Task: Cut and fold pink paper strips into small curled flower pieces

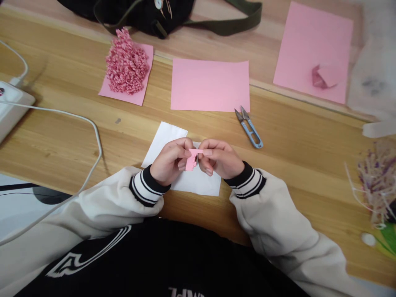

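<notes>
Between both hands is a small pink paper strip point(191, 162) with a notched or fringed edge. My left hand point(170, 161) pinches its wider part between thumb and fingers. The thin end at the top is pinched by my right hand point(221, 156). Beneath the hands lie white paper sheets point(201, 183), partly covered by them. Thread snips point(251, 130) with blue handles rest to the right of my right hand, touching or nearly touching the corner of a pink paper sheet point(210, 84).
A heap of curled pink paper pieces point(127, 66) sits on pink paper at the back left. Another pink sheet point(312, 45) with a folded piece is at the back right. A black bag point(139, 14), a power strip point(14, 105) with white cables, and a dried bunch point(377, 177) surround the area.
</notes>
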The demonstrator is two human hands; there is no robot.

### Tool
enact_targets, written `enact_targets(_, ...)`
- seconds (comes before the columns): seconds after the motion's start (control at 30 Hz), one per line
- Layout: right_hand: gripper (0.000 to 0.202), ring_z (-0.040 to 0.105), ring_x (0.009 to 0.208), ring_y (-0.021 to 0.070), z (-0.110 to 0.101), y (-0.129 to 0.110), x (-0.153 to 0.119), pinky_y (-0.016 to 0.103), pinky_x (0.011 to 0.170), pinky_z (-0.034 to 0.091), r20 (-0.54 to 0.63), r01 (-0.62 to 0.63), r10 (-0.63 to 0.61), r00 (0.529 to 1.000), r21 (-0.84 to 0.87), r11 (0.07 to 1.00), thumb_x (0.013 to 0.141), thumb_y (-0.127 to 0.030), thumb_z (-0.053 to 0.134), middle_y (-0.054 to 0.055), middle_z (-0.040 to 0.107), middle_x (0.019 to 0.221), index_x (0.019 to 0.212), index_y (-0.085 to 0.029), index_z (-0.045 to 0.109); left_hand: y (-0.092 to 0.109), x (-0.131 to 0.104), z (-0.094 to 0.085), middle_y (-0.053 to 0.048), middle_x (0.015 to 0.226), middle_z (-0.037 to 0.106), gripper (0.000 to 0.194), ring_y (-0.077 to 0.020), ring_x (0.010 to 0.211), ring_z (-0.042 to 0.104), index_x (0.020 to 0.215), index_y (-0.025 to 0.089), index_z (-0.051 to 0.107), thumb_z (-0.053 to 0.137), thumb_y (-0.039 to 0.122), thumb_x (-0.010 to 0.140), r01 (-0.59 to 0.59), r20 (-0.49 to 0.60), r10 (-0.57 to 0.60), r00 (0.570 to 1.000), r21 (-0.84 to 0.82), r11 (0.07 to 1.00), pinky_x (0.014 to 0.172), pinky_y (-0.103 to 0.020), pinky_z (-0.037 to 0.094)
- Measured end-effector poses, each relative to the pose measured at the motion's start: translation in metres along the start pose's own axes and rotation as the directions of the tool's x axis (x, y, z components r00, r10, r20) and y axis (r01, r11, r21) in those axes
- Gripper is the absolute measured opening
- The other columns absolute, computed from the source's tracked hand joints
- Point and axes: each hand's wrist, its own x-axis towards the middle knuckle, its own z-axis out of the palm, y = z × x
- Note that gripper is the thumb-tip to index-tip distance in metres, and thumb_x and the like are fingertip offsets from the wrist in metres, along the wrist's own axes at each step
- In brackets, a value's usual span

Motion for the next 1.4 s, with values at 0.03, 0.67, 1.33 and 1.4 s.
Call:
enact_targets(0.03, 0.025, 0.044, 0.036, 0.0059, 0.0002, 0.0000, 0.0001, 0.019, 0.040, 0.036, -0.001, -0.002, 0.002, 1.000, -0.004, 1.000, 0.075, -0.036, 0.065, -0.007, 0.051, 0.042, 0.072, -0.014, 0.053, -0.0001, 0.0000, 0.0000, 0.005, 0.037, 0.037, 0.012, -0.0059, 0.036, 0.032, 0.053, 0.015, 0.046, 0.056, 0.017, 0.059, 0.002, -0.002, -0.002, 1.000, 0.001, 1.000, 0.040, -0.021, 0.021)
enact_targets(0.67, 0.017, 0.047, 0.037, 0.0057, -0.0016, 0.0028, -0.0005, 0.017, 0.039, 0.038, 0.026, -0.009, 0.008, 1.000, 0.045, 0.999, 0.081, -0.028, 0.061, -0.005, 0.056, 0.045, 0.077, -0.012, 0.058, 0.0005, 0.0002, 0.0012, 0.003, 0.038, 0.041, 0.006, -0.0057, 0.036, 0.029, 0.052, 0.015, 0.050, 0.054, 0.016, 0.057, 0.001, -0.014, -0.001, 1.000, -0.006, 1.000, 0.040, -0.022, 0.018)
enact_targets(1.33, 0.017, 0.046, 0.035, 0.0048, -0.0011, 0.0028, 0.0005, 0.017, 0.039, 0.037, 0.032, 0.008, -0.009, 0.999, 0.024, 1.000, 0.078, -0.027, 0.064, -0.006, 0.055, 0.044, 0.073, -0.012, 0.056, -0.0005, 0.0017, 0.0001, 0.004, 0.036, 0.037, 0.007, -0.0068, 0.036, 0.030, 0.051, 0.015, 0.050, 0.051, 0.015, 0.058, -0.015, 0.011, 0.016, 1.000, -0.026, 1.000, 0.040, -0.022, 0.022)
enact_targets(1.4, 0.018, 0.046, 0.036, 0.0048, -0.0011, 0.0030, 0.0006, 0.017, 0.039, 0.037, 0.033, 0.005, -0.006, 0.999, 0.018, 1.000, 0.078, -0.028, 0.065, -0.006, 0.055, 0.044, 0.073, -0.013, 0.056, -0.0008, 0.0019, -0.0003, 0.004, 0.036, 0.037, 0.007, -0.0065, 0.036, 0.029, 0.051, 0.015, 0.050, 0.051, 0.015, 0.058, -0.020, 0.017, 0.021, 1.000, -0.032, 0.999, 0.040, -0.021, 0.022)
